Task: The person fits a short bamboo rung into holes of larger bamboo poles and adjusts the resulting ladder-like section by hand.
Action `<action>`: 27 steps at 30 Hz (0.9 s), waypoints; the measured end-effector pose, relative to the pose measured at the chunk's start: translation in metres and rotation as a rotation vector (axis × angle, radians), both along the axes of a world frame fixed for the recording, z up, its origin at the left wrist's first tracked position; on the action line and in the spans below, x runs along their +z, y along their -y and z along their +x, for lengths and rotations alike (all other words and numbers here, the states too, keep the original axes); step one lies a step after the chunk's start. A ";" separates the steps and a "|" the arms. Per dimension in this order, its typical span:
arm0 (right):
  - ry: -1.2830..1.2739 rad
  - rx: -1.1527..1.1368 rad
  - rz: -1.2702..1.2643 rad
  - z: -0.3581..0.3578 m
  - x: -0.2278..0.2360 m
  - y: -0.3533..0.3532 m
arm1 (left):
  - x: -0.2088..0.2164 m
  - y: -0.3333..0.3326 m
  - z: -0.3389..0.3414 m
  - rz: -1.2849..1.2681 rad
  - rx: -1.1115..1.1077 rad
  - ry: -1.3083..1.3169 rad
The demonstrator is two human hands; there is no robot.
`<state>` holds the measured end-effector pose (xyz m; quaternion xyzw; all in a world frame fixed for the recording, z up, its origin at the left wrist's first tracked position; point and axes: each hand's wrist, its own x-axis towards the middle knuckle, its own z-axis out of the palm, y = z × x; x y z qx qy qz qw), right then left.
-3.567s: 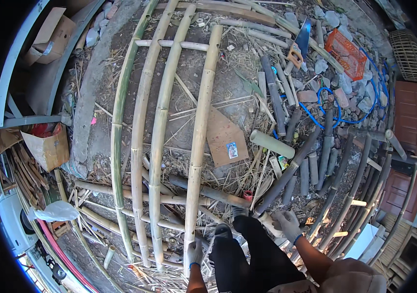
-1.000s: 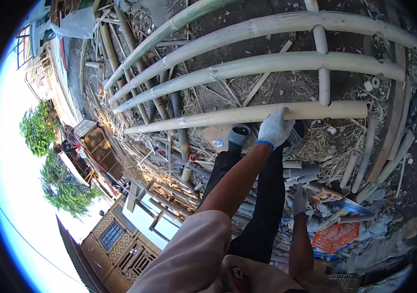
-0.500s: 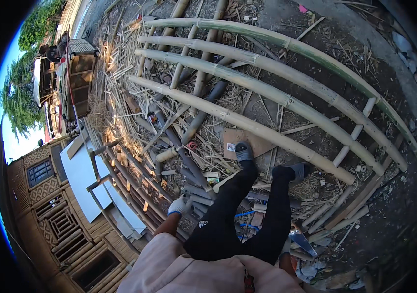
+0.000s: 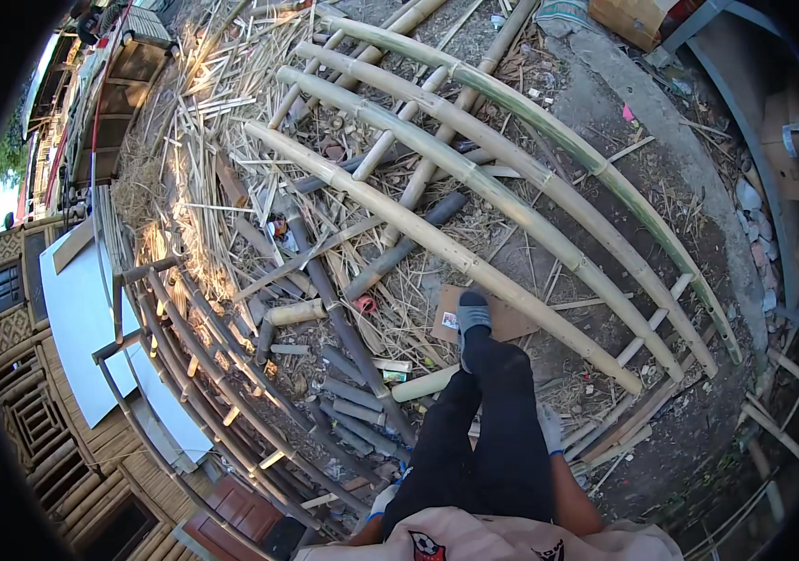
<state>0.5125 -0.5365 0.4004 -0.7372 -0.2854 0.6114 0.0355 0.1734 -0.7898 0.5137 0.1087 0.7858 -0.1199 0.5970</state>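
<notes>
My left hand (image 4: 383, 500), in a white glove, is low beside my left thigh, close to a stack of dark bamboo poles. Its fingers are mostly hidden by my leg. Along the outer side of my right leg lies my gloved right hand (image 4: 550, 430), its fingers stretched out and nothing visible in them. Ahead of me is a bamboo frame (image 4: 474, 262) of several long, pale, bowed poles joined by short crosspieces. A sandalled foot (image 4: 474, 313) rests on a flat brown board (image 4: 510, 321) beside the nearest pole.
Short cut bamboo pieces (image 4: 357, 411) lie left of my legs. Bamboo strips and shavings (image 4: 217, 131) litter the ground. At left are a bamboo rack (image 4: 222, 393), white sheets (image 4: 81, 327) and a woven-walled hut (image 4: 16, 337). Cardboard (image 4: 783, 150) stands far right.
My view has swung to the right. My left hand has drawn back beside my thigh, and my right hand has come forward along my leg. The handsaw has left view.
</notes>
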 end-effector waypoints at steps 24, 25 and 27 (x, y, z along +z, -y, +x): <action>0.367 0.420 0.160 -0.264 -0.188 -0.346 | -0.251 -0.495 -0.293 0.653 0.606 -0.164; 0.369 0.415 0.158 -0.279 -0.185 -0.358 | -0.262 -0.522 -0.304 0.691 0.570 -0.164; 0.321 0.459 0.185 -0.308 -0.180 -0.381 | -0.293 -0.560 -0.323 0.729 0.617 -0.091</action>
